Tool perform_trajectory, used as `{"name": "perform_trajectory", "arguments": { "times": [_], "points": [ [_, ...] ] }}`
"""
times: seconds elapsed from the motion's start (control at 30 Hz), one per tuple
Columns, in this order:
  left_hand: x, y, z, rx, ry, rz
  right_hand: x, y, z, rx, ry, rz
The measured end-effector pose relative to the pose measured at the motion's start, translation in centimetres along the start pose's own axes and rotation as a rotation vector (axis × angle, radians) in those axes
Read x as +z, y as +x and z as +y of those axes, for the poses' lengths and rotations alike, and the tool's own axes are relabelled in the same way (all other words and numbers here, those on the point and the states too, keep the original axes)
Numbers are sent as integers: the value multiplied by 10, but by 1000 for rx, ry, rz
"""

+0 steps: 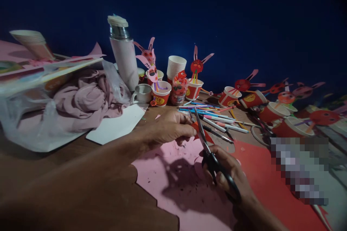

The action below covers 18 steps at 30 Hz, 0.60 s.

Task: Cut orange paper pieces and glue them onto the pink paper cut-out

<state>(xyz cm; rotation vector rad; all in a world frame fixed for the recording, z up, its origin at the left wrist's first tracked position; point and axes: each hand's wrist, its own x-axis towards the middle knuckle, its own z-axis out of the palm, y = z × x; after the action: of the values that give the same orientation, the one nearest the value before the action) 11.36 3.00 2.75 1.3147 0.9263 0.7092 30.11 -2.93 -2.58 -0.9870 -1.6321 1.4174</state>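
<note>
My left hand pinches a small piece of red paper above the table. In my right hand is a pair of scissors with black handles, its blades parted and pointing away from me at the red paper. Whether the blades touch the paper's edge I cannot tell. Beneath both hands lies a large pink paper sheet dotted with dark scraps. To its right a red paper sheet is spread on the table.
Several pens lie behind my hands. Paper cups with bunny-eared figures, such as this one, line the back. At left stand a white thermos, a metal mug and a plastic bag beside pink cloth.
</note>
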Motion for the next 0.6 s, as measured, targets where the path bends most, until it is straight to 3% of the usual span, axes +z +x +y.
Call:
{"name": "perform_trajectory", "arguments": {
  "times": [0.17,0.6],
  "points": [
    [-6,0,-3,-3,139,-8,2,0,-5,10,-28,35],
    [-12,-1,-3,-19,236,-2,2,-2,-4,36,-19,44]
  ]
}}
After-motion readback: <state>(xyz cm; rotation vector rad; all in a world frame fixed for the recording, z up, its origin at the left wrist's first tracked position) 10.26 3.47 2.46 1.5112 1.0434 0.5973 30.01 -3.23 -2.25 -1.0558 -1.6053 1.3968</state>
